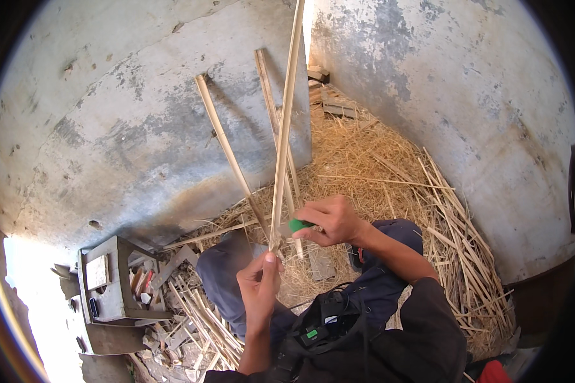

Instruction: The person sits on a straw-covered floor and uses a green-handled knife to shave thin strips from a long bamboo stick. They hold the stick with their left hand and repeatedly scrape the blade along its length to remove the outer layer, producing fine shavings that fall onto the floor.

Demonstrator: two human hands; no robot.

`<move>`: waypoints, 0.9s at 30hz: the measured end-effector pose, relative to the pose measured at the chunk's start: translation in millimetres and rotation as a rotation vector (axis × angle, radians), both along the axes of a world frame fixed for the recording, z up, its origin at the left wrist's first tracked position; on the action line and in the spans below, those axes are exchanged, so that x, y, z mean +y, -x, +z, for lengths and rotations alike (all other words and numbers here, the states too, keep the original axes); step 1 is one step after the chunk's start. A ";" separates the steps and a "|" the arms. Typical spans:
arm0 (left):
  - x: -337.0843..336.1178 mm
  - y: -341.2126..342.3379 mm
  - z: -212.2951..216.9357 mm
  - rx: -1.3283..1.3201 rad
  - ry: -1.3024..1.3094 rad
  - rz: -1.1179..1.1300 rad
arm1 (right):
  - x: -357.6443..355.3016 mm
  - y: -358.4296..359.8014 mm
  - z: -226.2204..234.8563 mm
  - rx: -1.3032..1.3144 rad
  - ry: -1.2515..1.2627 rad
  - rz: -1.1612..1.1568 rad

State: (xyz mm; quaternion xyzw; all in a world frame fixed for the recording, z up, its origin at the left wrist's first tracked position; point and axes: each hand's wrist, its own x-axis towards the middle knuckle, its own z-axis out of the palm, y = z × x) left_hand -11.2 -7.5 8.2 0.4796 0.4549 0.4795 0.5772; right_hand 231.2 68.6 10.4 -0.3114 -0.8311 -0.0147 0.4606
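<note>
While I watch from afar, reed: long pale reed strip rising to frame top, looks light, springy, splinter-prone.
Left hand: pinching its lower end.
Right hand: closed around a green-handled tool at the strip.
Grip: I judge low, near the base.

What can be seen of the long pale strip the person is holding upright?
The long pale strip is a thin, straw-coloured length that looks like split cane or bamboo. It stands nearly upright, leaning slightly right, and its top runs out of the picture's upper edge. The left hand pinches its lower end between thumb and fingers. The right hand holds a green-handled tool against its lower part; the blade itself is hard to make out. Behind it two similar sticks lean on the grey wall.
</note>
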 end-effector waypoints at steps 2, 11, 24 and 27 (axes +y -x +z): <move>1.3 0.6 0.1 -0.018 -0.002 0.001 | -1.7 4.5 2.3 -0.013 -0.009 0.019; 1.1 -8.9 -0.3 0.074 -0.201 0.097 | -6.9 10.0 1.8 0.028 0.045 0.011; 4.9 -17.3 -4.4 0.264 -0.398 0.221 | -9.5 11.5 5.9 -0.002 0.015 -0.122; 4.3 -17.2 -3.7 0.289 -0.398 0.226 | -11.2 11.9 8.6 -0.023 0.010 -0.152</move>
